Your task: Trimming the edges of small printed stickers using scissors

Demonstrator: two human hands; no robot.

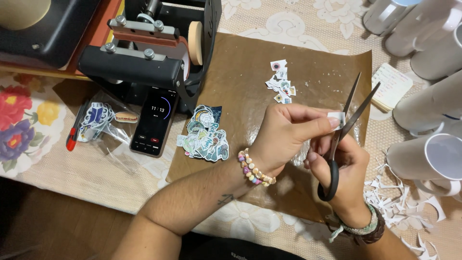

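Item: paper cut-out being trimmed over brown sheet (240,67).
Left hand (284,137) fingertips pinch small paper piece (337,118); right hand (344,166) fingers closed through black scissors (344,130), blades parted beside it.

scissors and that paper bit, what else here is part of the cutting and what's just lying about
In use: scissors, open, in right hand; small paper piece pinched by left hand; brown sheet; cut stickers; white offcuts.

Lying about: phone; black press machine; white mugs; red-handled tool.

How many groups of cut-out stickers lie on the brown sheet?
2. A small pile of cut-outs lies near the far middle of the brown sheet; a larger pile of stickers lies at its left edge, beside the phone. Others may be hidden under the hands.
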